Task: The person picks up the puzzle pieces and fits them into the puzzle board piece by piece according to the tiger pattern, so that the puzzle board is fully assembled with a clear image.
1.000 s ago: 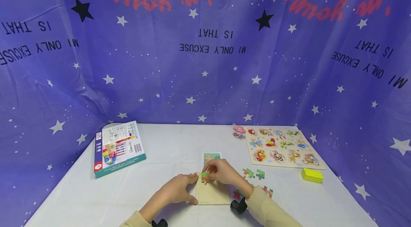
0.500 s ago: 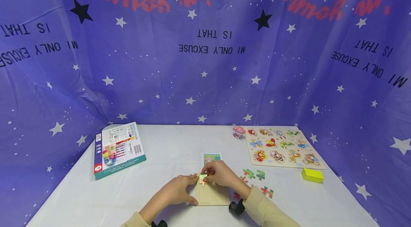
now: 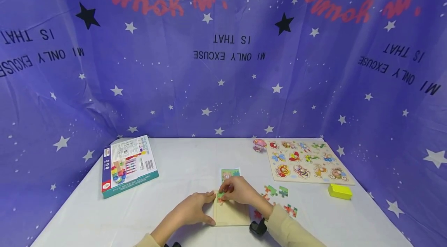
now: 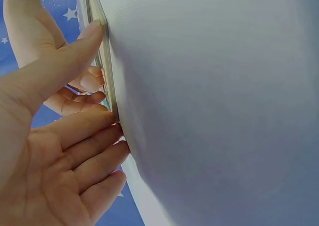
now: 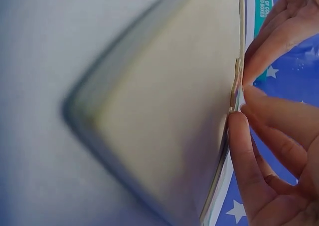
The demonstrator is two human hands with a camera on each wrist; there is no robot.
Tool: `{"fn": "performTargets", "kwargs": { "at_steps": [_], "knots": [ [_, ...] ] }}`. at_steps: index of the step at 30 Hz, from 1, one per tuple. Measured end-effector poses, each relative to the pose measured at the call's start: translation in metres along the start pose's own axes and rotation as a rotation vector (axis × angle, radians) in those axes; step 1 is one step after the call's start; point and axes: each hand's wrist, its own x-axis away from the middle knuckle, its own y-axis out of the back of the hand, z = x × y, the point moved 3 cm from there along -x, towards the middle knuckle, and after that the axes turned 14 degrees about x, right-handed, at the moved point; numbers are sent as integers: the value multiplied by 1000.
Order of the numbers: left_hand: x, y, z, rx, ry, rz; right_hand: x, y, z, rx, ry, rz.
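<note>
A pale wooden puzzle tray (image 3: 233,216) lies on the white table in front of me. Along its left edge rests my left hand (image 3: 194,209), the thumb at the near corner and the straight fingers toward the far one. My right hand (image 3: 241,190) pinches a green and red jigsaw piece (image 3: 220,197) at the tray's far left corner. In the right wrist view that jigsaw piece (image 5: 235,81) shows edge-on against the board, partly behind the fingertips. Just beyond the tray, a picture card (image 3: 230,173) is partly covered by the right hand.
Several loose jigsaw pieces (image 3: 283,191) lie right of the tray, some near the right forearm. Farther right are a wooden insect puzzle board (image 3: 310,161), a yellow block (image 3: 340,191) and a small pink toy (image 3: 259,145). A boxed bead set (image 3: 130,166) sits at the left.
The right hand has shifted the jigsaw piece slightly left and tilted it, then laid it flatter at the tray's far left corner. My left hand has stayed at the tray's edge.
</note>
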Motion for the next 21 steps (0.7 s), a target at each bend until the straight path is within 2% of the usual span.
{"fn": "performTargets", "kwargs": {
  "at_steps": [7, 21],
  "knots": [
    [1, -1, 0, -3, -22, -3, 2, 0, 1, -44, 15, 14],
    [-2, -2, 1, -16, 7, 3, 1, -2, 4, -23, 15, -9]
  ]
}}
